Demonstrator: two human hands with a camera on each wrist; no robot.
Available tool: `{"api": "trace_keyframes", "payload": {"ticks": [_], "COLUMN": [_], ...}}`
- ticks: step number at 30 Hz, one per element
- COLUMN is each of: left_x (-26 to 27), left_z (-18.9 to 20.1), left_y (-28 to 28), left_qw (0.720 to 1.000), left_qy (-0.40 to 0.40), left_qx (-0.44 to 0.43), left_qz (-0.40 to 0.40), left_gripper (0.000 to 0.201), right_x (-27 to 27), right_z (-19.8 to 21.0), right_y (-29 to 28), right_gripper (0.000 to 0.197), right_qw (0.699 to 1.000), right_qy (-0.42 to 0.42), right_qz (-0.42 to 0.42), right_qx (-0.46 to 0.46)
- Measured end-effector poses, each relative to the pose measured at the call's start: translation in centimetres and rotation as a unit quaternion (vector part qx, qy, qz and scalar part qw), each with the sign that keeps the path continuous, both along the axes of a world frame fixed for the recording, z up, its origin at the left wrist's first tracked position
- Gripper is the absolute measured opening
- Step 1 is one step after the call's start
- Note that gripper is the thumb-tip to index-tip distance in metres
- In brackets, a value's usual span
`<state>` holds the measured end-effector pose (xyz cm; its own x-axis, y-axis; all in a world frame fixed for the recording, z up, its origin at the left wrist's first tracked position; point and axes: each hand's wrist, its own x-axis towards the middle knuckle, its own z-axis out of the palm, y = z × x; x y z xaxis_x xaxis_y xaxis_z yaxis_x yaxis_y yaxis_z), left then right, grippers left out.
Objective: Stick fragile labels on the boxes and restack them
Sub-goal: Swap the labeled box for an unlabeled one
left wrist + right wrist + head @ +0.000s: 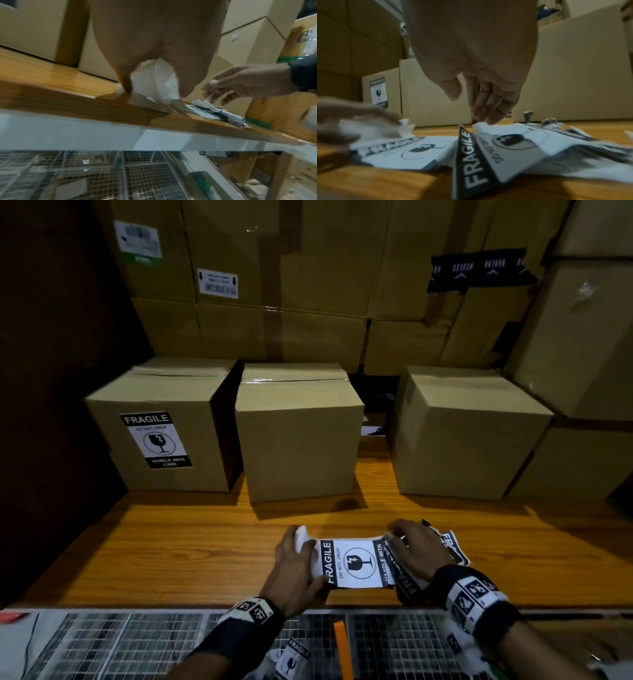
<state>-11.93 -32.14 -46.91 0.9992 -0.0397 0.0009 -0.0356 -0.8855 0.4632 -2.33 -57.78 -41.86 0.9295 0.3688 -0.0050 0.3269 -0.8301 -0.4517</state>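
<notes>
Two hands (298,563) flanking flat fragile label (356,563).

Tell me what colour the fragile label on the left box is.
Black and white fragile label; clearest in the head view.

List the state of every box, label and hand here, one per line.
left box: taped shut, fragile label on its front.
middle box: taped shut, no label showing.
right box: closed, no label showing.
fragile label: flat on the table, face up, backing partly peeled at its left end.
loose labels: heaped under the right hand.
left hand: pinches the curled backing.
right hand: fingertips press on the labels.
</notes>
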Motion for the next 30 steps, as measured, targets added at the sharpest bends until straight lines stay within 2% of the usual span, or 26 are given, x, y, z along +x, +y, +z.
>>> {"api": "trace_keyframes", "payload": {"ticks": [3, 6, 7, 8, 10, 11, 15, 17, 18, 21, 23, 26, 28, 30], "left_x": [0.6, 1.8, 2.1, 2.3, 2.7, 3.0, 3.5, 3.5, 3.5, 4.1, 4.8, 6.4, 7.5, 8.5], "left_z": [0.9, 1.9, 2.0, 2.3, 2.7, 2.9, 3.1, 3.5, 3.9, 5.7, 7.6, 11.1, 13.3, 14.7], "left_y": [-3.3, -7.0, -7.9, -8.5, -8.9, -8.8, -6.5, -5.0, -4.2, -1.1, 0.9, 3.9, 5.6, 6.8], "left_qw": [0.986, 0.965, 0.965, 0.968, 0.978, 0.983, 0.993, 0.992, 0.989, 0.964, 0.943, 0.926, 0.929, 0.939], "left_qy": [-0.005, 0.038, 0.041, 0.037, 0.019, 0.004, -0.071, -0.11, -0.134, -0.216, -0.254, -0.278, -0.264, -0.236], "left_qx": [-0.162, -0.253, -0.25, -0.233, -0.179, -0.152, -0.067, -0.063, -0.06, -0.043, -0.059, -0.06, -0.044, -0.026], "left_qz": [-0.031, -0.06, -0.071, -0.084, -0.102, -0.104, -0.066, -0.013, 0.023, 0.146, 0.209, 0.249, 0.256, 0.25], "left_gripper": [0.082, 0.081, 0.08, 0.079, 0.076, 0.075, 0.071, 0.065, 0.062, 0.065, 0.077, 0.098, 0.107, 0.11], "right_x": [-0.8, -1.6, -1.7, -1.6, -1.3, -0.8, 1.2, 1.6, 1.8, 2.5, 3.6, 5.6, 6.5, 7.1], "right_z": [-1.0, -2.9, -3.3, -3.7, -3.9, -4.1, -4.0, -3.1, -2.5, 0.1, 2.5, 6.5, 9.3, 11.4], "right_y": [-0.4, -2.3, -3.3, -4.3, -6.7, -8.1, -13.2, -14.1, -13.9, -10.2, -5.7, 1.6, 6.0, 9.1], "right_gripper": [0.064, 0.102, 0.1, 0.086, 0.058, 0.053, 0.057, 0.059, 0.054, 0.036, 0.037, 0.069, 0.088, 0.097], "right_qw": [0.997, 0.98, 0.971, 0.964, 0.964, 0.964, 0.968, 0.978, 0.982, 0.982, 0.981, 0.977, 0.976, 0.977], "right_qy": [0.042, 0.063, 0.058, 0.053, 0.04, 0.03, 0.028, -0.023, -0.069, -0.172, -0.192, -0.205, -0.207, -0.208], "right_qz": [0.053, 0.079, 0.079, 0.079, 0.066, 0.051, -0.018, -0.052, -0.062, -0.036, 0.01, 0.053, 0.058, 0.043], "right_qx": [-0.049, -0.173, -0.218, -0.247, -0.256, -0.26, -0.25, -0.2, -0.167, -0.075, -0.026, 0.031, 0.026, 0.006]}}
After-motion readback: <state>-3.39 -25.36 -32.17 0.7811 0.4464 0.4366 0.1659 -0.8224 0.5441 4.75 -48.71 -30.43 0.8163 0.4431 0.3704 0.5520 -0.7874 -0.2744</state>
